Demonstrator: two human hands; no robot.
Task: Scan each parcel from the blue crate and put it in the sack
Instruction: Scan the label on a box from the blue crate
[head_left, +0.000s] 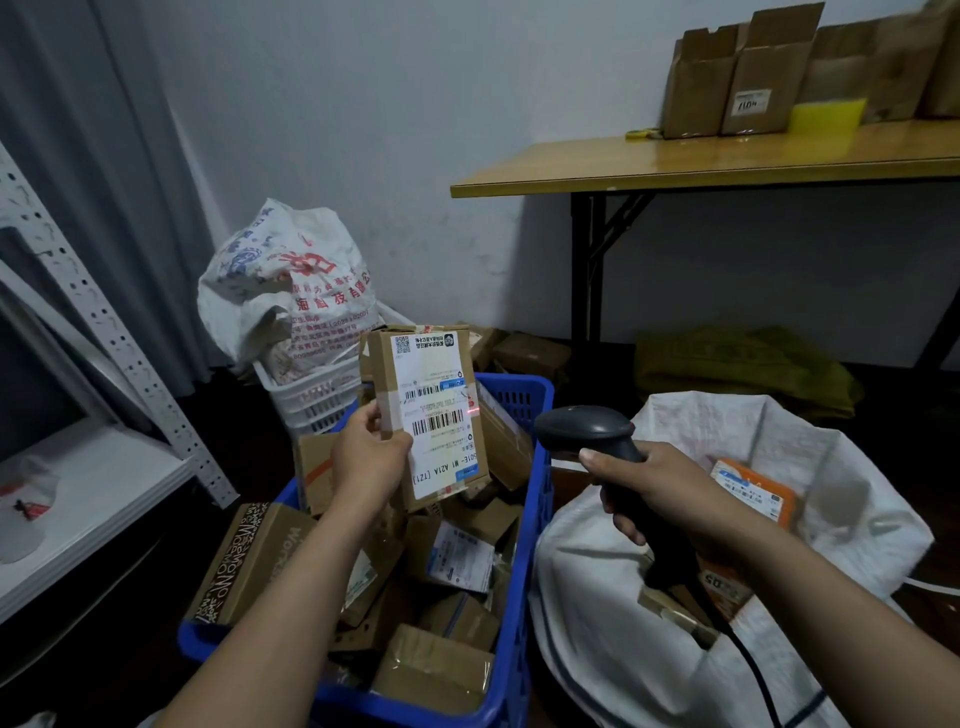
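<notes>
My left hand (370, 457) grips a small cardboard parcel (434, 379) by its left edge, holding it upright above the blue crate (519, 597) with its white shipping label facing me. A red scanner dot shows at the label's right edge. My right hand (644, 483) grips a dark handheld barcode scanner (587, 428), its head aimed left at the parcel. The crate holds several brown cardboard parcels. To the right, the white woven sack (597, 623) lies open, with an orange parcel (753, 493) and a few others inside.
A white basket (306, 395) with a printed white bag (280, 291) stands behind the crate. A white metal shelf (93, 483) is at left. A wooden table (675, 161) with cardboard boxes stands at back right, an olive cloth (737, 369) below it.
</notes>
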